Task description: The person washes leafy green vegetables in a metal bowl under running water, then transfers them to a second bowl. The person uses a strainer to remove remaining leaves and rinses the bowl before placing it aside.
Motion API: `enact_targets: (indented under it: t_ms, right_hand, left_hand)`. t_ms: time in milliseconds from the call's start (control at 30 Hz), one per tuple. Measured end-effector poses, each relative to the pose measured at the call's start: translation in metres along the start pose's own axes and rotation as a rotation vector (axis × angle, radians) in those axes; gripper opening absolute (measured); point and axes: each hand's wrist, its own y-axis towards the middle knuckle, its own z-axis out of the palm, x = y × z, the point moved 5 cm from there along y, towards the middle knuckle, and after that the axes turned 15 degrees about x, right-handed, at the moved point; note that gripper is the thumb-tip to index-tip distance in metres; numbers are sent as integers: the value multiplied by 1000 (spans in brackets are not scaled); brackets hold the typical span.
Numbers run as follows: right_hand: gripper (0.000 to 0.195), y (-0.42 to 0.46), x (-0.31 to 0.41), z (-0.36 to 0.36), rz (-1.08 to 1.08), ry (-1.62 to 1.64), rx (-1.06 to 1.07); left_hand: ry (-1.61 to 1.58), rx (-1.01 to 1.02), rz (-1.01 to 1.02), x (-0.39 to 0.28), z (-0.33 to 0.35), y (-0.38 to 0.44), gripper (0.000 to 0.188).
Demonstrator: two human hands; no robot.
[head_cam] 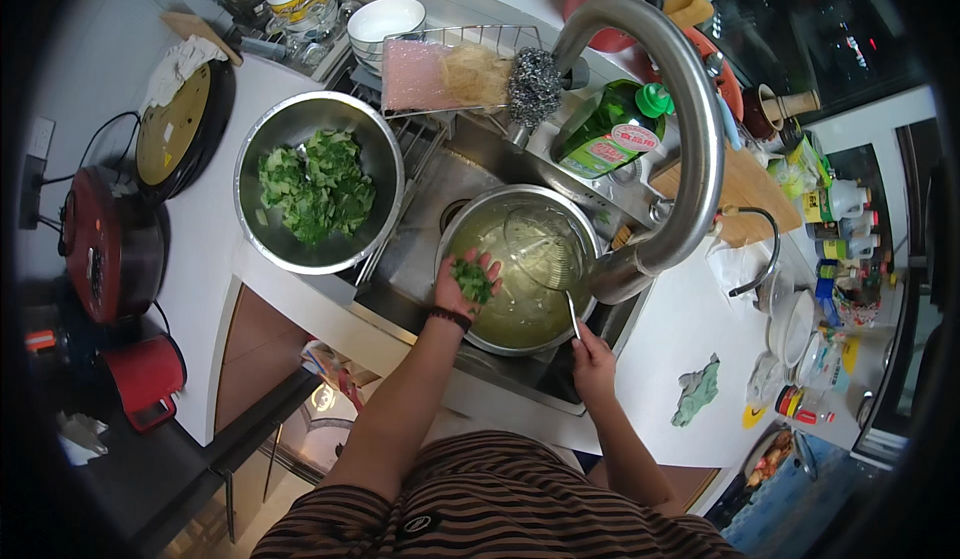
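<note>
My left hand, a dark beaded bracelet at its wrist, is palm up with fingers spread and cups a small clump of chopped leafy greens. It is over the left rim of a steel basin of cloudy, yellowish water in the sink. My right hand grips the metal handle of a round wire skimmer, whose head lies in the basin. To the left, a larger steel bowl holds a heap of chopped greens.
A curved steel faucet arches over the basin's right side. Behind stand a green dish-soap bottle, a steel scourer and a wire rack with sponges. A red-lidded cooker is far left; a green cloth lies right.
</note>
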Motion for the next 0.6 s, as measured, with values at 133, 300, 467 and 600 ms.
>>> enact_targets:
  t_ms: [133, 300, 467, 600]
  right_hand:
    - [34, -21, 14, -7, 179, -440, 57]
    - [34, -31, -3, -14, 193, -93, 24]
    - [32, -34, -28, -11, 364, 440, 26]
    - [32, -18, -6, -23, 239, -10, -20]
  left_hand:
    - [184, -23, 12, 3, 26, 25, 37]
    - [-21, 166, -74, 17, 5, 40, 35]
    - [47, -122, -90, 36, 5, 31, 35]
    - [-26, 75, 3, 21, -3, 31, 32]
